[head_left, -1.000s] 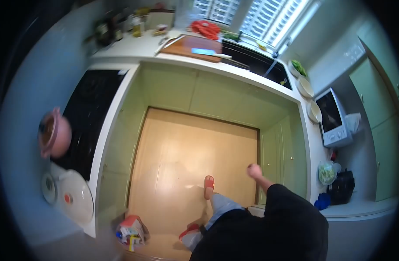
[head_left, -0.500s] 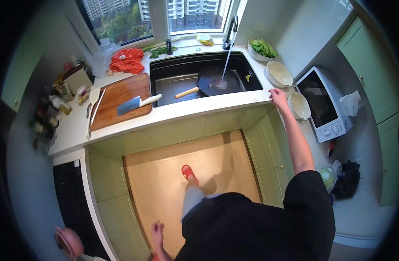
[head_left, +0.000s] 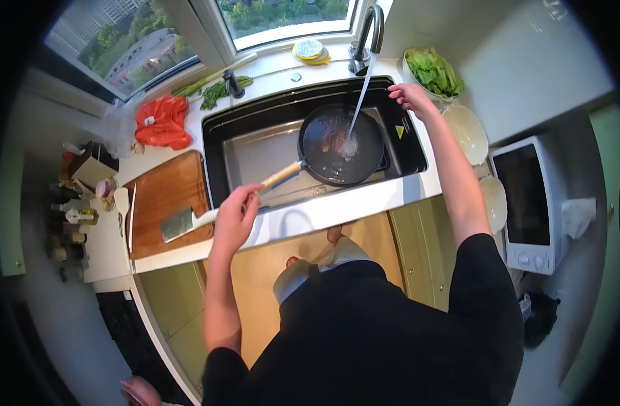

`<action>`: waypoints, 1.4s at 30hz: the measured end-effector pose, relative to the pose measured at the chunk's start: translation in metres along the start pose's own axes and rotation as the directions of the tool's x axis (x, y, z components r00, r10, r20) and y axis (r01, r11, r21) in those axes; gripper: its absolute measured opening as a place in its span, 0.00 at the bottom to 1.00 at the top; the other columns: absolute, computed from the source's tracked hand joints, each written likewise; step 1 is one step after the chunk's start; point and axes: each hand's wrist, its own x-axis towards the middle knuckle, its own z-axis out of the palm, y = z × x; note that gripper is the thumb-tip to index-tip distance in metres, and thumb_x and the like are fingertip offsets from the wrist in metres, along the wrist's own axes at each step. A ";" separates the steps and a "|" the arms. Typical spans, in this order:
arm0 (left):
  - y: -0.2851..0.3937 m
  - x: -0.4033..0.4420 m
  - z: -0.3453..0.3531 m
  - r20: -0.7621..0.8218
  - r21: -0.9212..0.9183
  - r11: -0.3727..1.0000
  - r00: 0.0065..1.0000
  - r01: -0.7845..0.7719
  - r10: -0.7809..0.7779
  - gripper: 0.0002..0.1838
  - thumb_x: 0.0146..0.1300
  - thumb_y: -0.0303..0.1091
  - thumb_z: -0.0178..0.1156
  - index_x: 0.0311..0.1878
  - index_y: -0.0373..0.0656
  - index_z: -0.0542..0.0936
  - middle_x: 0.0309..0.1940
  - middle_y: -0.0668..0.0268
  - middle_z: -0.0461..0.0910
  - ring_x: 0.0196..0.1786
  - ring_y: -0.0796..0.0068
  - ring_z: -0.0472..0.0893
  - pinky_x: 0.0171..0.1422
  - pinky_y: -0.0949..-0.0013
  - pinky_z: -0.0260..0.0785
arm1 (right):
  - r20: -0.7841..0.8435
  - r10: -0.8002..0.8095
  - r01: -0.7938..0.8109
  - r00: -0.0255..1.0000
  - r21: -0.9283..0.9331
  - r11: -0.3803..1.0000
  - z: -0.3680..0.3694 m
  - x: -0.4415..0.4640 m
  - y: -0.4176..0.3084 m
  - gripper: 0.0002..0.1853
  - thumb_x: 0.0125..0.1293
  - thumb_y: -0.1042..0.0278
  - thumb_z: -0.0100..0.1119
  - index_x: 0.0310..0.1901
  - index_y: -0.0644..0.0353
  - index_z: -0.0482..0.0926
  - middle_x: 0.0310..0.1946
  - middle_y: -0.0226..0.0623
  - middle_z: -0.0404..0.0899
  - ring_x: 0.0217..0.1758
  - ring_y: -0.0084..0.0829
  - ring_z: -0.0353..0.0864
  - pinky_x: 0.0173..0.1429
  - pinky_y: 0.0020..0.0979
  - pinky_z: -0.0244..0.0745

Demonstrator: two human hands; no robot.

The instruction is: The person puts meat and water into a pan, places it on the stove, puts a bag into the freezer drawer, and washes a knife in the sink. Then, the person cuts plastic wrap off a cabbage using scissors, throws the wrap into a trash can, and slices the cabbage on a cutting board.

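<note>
A black frying pan [head_left: 316, 128] with a light wooden handle [head_left: 283, 175] lies in the black sink [head_left: 245, 145]. Water from the dark faucet [head_left: 378, 30] runs into it, over something reddish-brown that I cannot make out. My left hand [head_left: 234, 220] is at the end of the handle, thumb and fingers apart; whether the fingertips touch it I cannot tell. Beneath that hand, a cleaver [head_left: 179, 224] with a whitish handle rests across the edge of the wooden cutting board [head_left: 168, 186]. Over the sink's right side hangs my right hand [head_left: 411, 99], fingers loosely bent and holding nothing, right of the water stream.
A bowl of lettuce [head_left: 435, 71] and two cream bowls, one larger [head_left: 467, 135] and one smaller [head_left: 494, 203], line the right counter beside a white microwave [head_left: 533, 260]. A red plastic bag [head_left: 163, 122] and green vegetables [head_left: 218, 93] lie at the back left.
I have come closer to the sink. My left hand has risen from beside my body to the pan's handle end. My right hand has moved from the counter's right corner toward the faucet.
</note>
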 end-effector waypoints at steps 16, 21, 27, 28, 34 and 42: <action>-0.172 0.104 0.119 0.131 0.648 0.740 0.931 0.180 -0.341 0.31 0.56 0.38 0.71 0.62 0.45 0.74 0.51 0.59 0.79 0.55 0.53 0.80 0.61 0.57 0.74 | 0.395 0.080 -0.253 0.915 0.408 0.878 0.008 0.168 -0.017 0.19 0.78 0.62 0.43 0.54 0.71 0.75 0.36 0.37 0.84 0.28 0.20 0.81 0.26 0.19 0.77; -0.213 0.127 0.149 0.288 0.715 0.642 0.721 0.276 -0.630 0.26 0.56 0.52 0.69 0.53 0.47 0.81 0.45 0.56 0.84 0.51 0.51 0.83 0.56 0.53 0.75 | -0.192 -0.298 0.138 0.935 -0.576 0.806 0.042 0.105 0.160 0.13 0.70 0.60 0.52 0.41 0.61 0.81 0.35 0.48 0.85 0.38 0.50 0.85 0.45 0.44 0.79; -0.198 0.139 0.147 0.265 0.697 0.655 0.743 0.293 -0.615 0.21 0.59 0.55 0.65 0.41 0.45 0.86 0.33 0.52 0.86 0.40 0.48 0.85 0.46 0.51 0.77 | -0.273 0.034 -0.213 0.961 -0.658 0.722 0.065 0.049 0.236 0.11 0.67 0.59 0.58 0.44 0.56 0.78 0.42 0.49 0.84 0.48 0.54 0.83 0.51 0.52 0.78; -0.192 0.141 0.147 0.278 0.712 0.642 0.725 0.284 -0.630 0.22 0.60 0.56 0.65 0.41 0.45 0.86 0.34 0.52 0.86 0.41 0.49 0.85 0.48 0.51 0.77 | -0.267 0.067 -0.232 0.961 -0.652 0.722 0.067 0.050 0.236 0.11 0.67 0.59 0.58 0.45 0.56 0.77 0.43 0.49 0.83 0.48 0.53 0.83 0.51 0.52 0.78; -0.151 0.157 0.143 0.290 0.762 0.598 0.695 0.249 -0.659 0.21 0.61 0.56 0.64 0.42 0.47 0.86 0.34 0.53 0.86 0.41 0.51 0.86 0.49 0.51 0.78 | -0.232 -0.064 -0.089 0.971 -0.596 0.798 0.090 0.070 0.244 0.21 0.67 0.56 0.60 0.56 0.60 0.74 0.53 0.52 0.77 0.57 0.54 0.78 0.58 0.49 0.76; -0.099 0.191 0.147 0.285 0.827 0.547 0.742 0.130 -0.607 0.18 0.60 0.52 0.66 0.41 0.47 0.85 0.31 0.53 0.85 0.37 0.50 0.86 0.44 0.51 0.78 | -0.205 0.263 -0.332 0.943 -0.506 0.797 0.140 0.119 0.220 0.63 0.50 0.31 0.70 0.78 0.59 0.47 0.74 0.52 0.54 0.76 0.50 0.58 0.72 0.58 0.62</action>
